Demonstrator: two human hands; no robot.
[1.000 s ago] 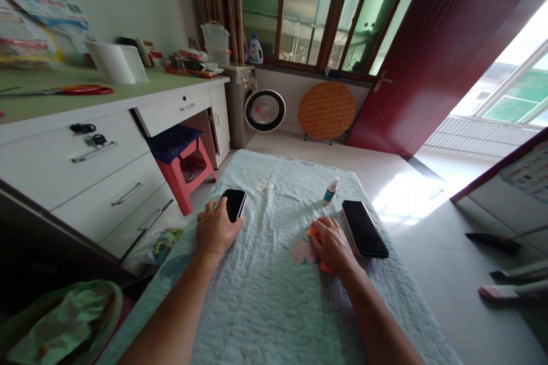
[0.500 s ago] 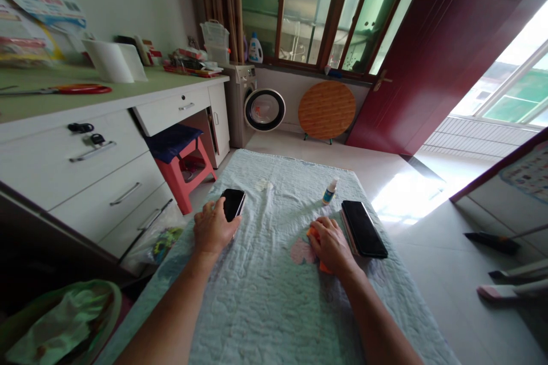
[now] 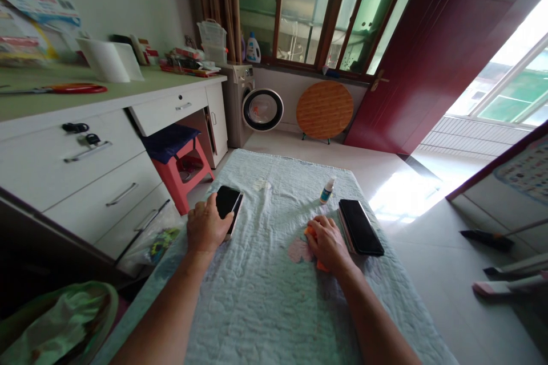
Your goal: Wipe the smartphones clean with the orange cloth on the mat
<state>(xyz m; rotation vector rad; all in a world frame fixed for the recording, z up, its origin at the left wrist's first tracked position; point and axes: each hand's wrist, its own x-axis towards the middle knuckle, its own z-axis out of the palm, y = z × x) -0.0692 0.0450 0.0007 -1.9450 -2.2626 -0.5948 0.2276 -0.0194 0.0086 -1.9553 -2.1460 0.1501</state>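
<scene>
A pale green quilted cloth (image 3: 274, 285) covers the table in front of me. My left hand (image 3: 205, 227) grips a black phone (image 3: 226, 201) at the table's left side, fingers wrapped round its near end. My right hand (image 3: 327, 242) rests palm down on an orange cloth (image 3: 311, 234), fingers curled over it. Just right of that hand lies a second black phone (image 3: 360, 226), screen up, on a pinkish case. A small white spray bottle (image 3: 327, 191) with a blue label stands beyond my right hand.
A white desk with drawers (image 3: 98, 148) runs along the left, with a red stool (image 3: 182, 168) under it. A green plastic bag (image 3: 55, 319) sits at the lower left. A washing machine (image 3: 257, 105) and a round wooden tabletop (image 3: 324, 109) stand at the far wall. Brooms (image 3: 492, 239) lie right.
My left hand has closed round the left phone and drawn it slightly toward me, tilting it. My right hand stays on the orange cloth.
</scene>
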